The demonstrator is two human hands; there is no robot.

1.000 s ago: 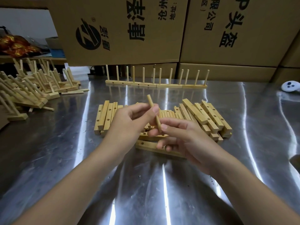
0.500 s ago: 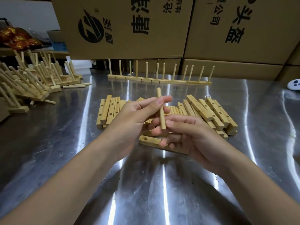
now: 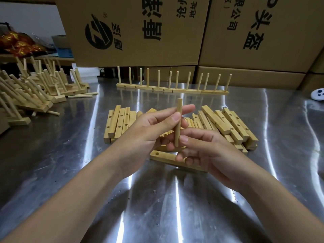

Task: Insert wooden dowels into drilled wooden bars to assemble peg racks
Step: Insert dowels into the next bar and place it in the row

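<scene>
Above the near middle of the table: one pale round wooden dowel [image 3: 178, 123], upright, off the surface. The left hand [image 3: 145, 132] pinches its upper half between thumb and forefinger. The right hand [image 3: 210, 151] pinches its lower end between thumb and curled fingers.

Directly beneath: one pale square-section drilled wooden bar [image 3: 163, 156], flat, with a hole at its left end; its right end is hidden by the right hand.

Behind: stack of loose drilled bars [image 3: 233, 125], its middle covered by the hands.

Farther back: row of finished peg racks [image 3: 171, 89], end to end, pegs up.

Far left: heap of finished racks [image 3: 35, 90], cut by the frame edge.

Brushed steel table [image 3: 157, 207]: bare metal shows in front and between stack and heap.

Brown printed cardboard boxes [image 3: 140, 32] wall the back edge.

Far right: white rounded object [image 3: 318, 95], cut off, kind unclear.
</scene>
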